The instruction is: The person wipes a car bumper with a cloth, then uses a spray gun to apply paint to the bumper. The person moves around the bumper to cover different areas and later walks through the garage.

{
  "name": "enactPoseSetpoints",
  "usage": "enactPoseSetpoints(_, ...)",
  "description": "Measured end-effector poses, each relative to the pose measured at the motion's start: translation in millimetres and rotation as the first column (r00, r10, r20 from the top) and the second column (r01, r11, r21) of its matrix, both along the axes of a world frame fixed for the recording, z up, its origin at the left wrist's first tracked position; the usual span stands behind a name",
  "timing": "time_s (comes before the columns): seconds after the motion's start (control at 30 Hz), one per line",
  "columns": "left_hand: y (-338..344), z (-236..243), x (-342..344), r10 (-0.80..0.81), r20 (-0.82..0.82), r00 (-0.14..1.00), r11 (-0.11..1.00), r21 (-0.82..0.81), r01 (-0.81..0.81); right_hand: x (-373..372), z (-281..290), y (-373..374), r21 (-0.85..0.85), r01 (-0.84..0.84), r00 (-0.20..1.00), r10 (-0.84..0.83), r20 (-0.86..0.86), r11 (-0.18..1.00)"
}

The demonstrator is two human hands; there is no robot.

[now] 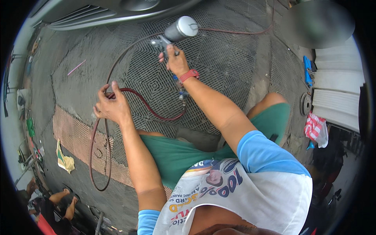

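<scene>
My right hand (177, 62), with a red band at the wrist, grips a spray gun (164, 40) by its handle. A silver paint cup (182, 29) sits on the gun and leans to the right. Below the handle, metal fittings (182, 94) with blue parts join a dark red air hose (148, 104). Off to the left, my left hand (112, 103) has its fingers curled about this hose. Part of the hose hangs in a long loop under that hand, and another stretch runs up behind the gun toward the far right.
A silver car bumper (117, 19) spans the far edge. Patterned mats (219, 66) cover the floor. At right lie a metal disc (306, 104), a red-and-white plastic bag (315, 127) and a blue object (307, 70). A yellowish wrapper (65, 159) and another person (53, 211) are at left.
</scene>
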State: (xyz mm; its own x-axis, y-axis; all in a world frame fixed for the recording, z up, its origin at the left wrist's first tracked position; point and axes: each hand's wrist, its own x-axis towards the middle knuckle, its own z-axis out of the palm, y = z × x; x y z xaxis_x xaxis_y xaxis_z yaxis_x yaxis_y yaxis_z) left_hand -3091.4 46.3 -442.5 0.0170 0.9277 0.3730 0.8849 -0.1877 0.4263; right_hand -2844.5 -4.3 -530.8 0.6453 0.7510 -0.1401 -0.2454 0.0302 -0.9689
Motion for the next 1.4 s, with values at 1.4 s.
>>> enactPoseSetpoints(1.4,-134,172,134,-0.195,-0.308,0.931,0.979,-0.124,0.164,248,206,-135,0.172,-0.219,0.975,0.207,0.085,0.960)
